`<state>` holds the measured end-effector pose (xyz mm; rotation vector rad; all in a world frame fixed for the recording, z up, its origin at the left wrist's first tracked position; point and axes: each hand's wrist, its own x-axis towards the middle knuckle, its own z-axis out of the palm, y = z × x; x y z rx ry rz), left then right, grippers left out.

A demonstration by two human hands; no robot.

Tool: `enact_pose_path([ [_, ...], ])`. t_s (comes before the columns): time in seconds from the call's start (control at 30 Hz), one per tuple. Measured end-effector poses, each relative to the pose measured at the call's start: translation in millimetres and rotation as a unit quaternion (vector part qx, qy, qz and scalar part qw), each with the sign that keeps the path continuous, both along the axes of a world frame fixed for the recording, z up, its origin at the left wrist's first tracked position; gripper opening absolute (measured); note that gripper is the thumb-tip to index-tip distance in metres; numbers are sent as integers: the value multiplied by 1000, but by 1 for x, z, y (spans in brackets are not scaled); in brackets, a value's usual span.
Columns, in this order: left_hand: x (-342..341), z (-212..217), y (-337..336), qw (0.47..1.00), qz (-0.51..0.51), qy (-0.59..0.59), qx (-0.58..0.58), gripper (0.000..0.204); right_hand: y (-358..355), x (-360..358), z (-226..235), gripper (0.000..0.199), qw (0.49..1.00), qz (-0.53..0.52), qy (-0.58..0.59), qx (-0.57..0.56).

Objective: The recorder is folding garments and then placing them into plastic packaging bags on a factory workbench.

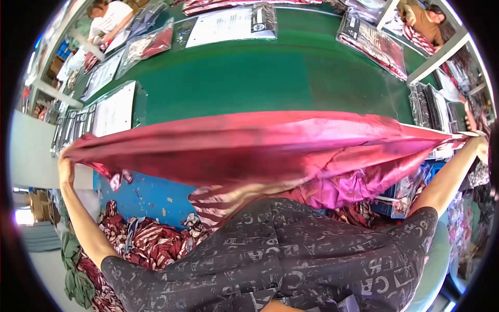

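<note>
While both arms are flung wide, you hold the red satin cloth (260, 151) taut above the near edge of the green worktop (249, 78).

Left hand (66, 169) is closed on the cloth's left corner; right hand (481, 148) pinches the right corner at the picture's rim, fingers partly hidden. The cloth hangs as a stretched band between them, its lower fold sagging toward your dark patterned shirt (280, 260). Bagged garments (371, 44) and paper sheets (226, 23) lie far across the worktop; striped fabric pile (150, 242) sits low at near left. Judged step: spreading the piece out flat. The next move likely calls for even tension and lowering both corners level onto the bare green surface.
</note>
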<state>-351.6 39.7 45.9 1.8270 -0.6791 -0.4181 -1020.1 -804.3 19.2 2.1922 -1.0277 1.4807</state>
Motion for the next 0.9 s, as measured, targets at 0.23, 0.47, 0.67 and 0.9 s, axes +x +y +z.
enact_pose_path([
  [0.23, 171, 60, 23, 933, 310, -185, -13, 31, -68, -15, -34, 28, 998, -45, 37, 36],
  [0.47, 173, -28, -140, 767, 571, -278, 91, 54, -134, -31, -8, 32, 984, -149, 94, 16],
  [0.67, 262, -75, -119, 779, 469, -366, 199, 42, -119, -11, -192, 47, 857, -177, -164, 455],
  [0.9, 274, -152, -118, 821, 359, -387, 219, 37, -113, -54, -172, 34, 909, -171, -231, 302],
])
